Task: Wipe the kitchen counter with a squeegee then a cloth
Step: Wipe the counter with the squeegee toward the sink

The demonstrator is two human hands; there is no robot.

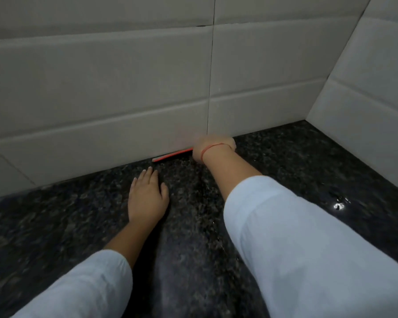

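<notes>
My right hand (213, 146) grips the red squeegee (172, 155) against the tiled wall (101, 88); my left hand (146, 197) lies flat, open, on speckled counter (55, 226).

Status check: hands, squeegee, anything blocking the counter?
Right hand grip closed on red-bladed squeegee at tiled wall base. Left hand flat, open on dark speckled granite counter. Nothing in the way.

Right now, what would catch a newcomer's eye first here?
The red squeegee, the only bright colour, lies along the foot of the tiled wall, with the right hand closed around its end. The left hand rests flat on the dark speckled counter. A wet glint shines at right.
</notes>
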